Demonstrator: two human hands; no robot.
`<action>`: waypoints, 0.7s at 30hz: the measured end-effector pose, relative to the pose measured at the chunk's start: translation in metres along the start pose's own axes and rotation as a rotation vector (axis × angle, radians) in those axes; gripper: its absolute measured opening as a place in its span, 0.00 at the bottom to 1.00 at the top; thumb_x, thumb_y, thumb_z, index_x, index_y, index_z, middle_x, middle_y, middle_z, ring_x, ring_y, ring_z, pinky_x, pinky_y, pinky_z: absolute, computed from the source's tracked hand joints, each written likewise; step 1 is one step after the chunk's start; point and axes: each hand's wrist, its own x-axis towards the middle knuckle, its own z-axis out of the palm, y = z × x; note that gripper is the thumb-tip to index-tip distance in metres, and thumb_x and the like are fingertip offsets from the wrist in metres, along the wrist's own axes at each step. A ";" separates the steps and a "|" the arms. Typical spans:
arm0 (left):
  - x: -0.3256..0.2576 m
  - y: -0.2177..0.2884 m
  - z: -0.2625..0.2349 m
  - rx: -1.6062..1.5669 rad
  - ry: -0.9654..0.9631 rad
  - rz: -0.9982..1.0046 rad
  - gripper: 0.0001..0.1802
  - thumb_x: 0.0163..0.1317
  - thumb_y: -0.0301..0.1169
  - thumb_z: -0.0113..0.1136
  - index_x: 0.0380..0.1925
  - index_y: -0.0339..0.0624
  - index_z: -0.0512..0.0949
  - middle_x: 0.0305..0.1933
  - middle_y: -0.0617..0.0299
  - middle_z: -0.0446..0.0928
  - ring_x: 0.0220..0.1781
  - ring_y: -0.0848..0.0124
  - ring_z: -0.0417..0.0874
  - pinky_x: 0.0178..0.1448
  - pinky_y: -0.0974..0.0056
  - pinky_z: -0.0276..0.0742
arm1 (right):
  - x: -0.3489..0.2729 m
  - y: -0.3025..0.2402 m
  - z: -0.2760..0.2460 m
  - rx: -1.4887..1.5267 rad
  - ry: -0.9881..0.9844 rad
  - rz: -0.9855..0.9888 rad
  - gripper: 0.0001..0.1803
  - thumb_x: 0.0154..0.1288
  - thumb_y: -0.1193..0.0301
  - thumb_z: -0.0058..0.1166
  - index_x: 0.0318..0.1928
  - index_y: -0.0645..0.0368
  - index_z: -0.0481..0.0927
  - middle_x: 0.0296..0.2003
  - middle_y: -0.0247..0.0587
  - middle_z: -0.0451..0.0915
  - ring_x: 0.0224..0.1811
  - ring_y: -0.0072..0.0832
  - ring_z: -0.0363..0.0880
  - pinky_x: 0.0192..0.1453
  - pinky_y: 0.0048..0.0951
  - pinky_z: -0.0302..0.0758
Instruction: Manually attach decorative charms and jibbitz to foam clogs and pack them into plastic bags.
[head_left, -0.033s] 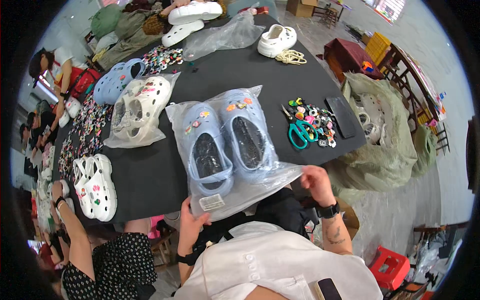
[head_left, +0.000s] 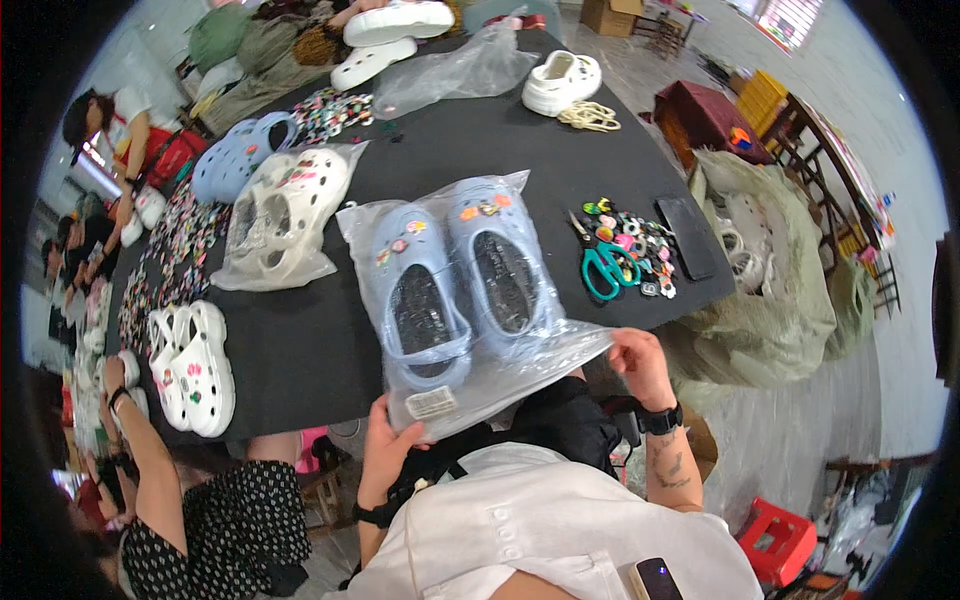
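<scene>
A pair of light blue clogs [head_left: 425, 285] with colourful charms lies inside a clear plastic bag [head_left: 520, 365] at the table's near edge. With thumb on top, my left hand [head_left: 388, 440] holds the bag's lower left corner, beside a small white label [head_left: 431, 403]. At the opposite corner my right hand [head_left: 640, 365] pinches the bag's edge between curled fingers, pulling its mouth flat and wide. Both hands are closed on the plastic, not touching the clogs themselves.
On the black table [head_left: 290, 350] lie bagged white clogs [head_left: 285, 215], loose white clogs [head_left: 192, 368], teal scissors [head_left: 608, 272], scattered shoe charms [head_left: 645, 245] and a dark phone [head_left: 685, 238]. A large sack [head_left: 770, 310] stands off the right edge. A co-worker's arm [head_left: 150, 450] reaches in at left.
The whole picture has shifted slightly to the right. Both hands keep the same hold on the bag's edge.
</scene>
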 end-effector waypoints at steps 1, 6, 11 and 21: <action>-0.002 -0.002 0.002 -0.011 0.032 0.005 0.34 0.62 0.23 0.63 0.63 0.35 0.56 0.45 0.53 0.79 0.37 0.70 0.83 0.38 0.69 0.81 | 0.003 -0.007 0.003 0.004 0.002 -0.029 0.15 0.68 0.67 0.53 0.25 0.61 0.78 0.20 0.31 0.75 0.20 0.19 0.68 0.27 0.22 0.63; 0.003 0.006 -0.001 0.604 0.308 0.384 0.37 0.50 0.37 0.77 0.54 0.39 0.64 0.36 0.61 0.72 0.37 0.71 0.73 0.41 0.67 0.71 | 0.002 -0.016 0.003 -0.103 -0.071 -0.220 0.20 0.74 0.60 0.49 0.26 0.59 0.74 0.20 0.31 0.73 0.21 0.19 0.67 0.30 0.22 0.61; 0.015 0.051 0.008 0.940 0.219 0.880 0.36 0.36 0.48 0.81 0.44 0.47 0.75 0.46 0.59 0.72 0.53 0.55 0.73 0.59 0.53 0.67 | -0.023 -0.013 0.019 -0.590 -0.534 -0.069 0.12 0.68 0.67 0.59 0.33 0.65 0.82 0.28 0.36 0.81 0.31 0.19 0.77 0.36 0.21 0.72; 0.034 0.067 0.032 0.954 -0.044 0.885 0.08 0.52 0.27 0.65 0.33 0.45 0.84 0.34 0.61 0.78 0.36 0.60 0.78 0.44 0.58 0.73 | -0.027 0.008 0.109 -0.905 -0.921 -0.191 0.18 0.70 0.67 0.57 0.56 0.59 0.75 0.30 0.43 0.83 0.31 0.30 0.82 0.37 0.29 0.76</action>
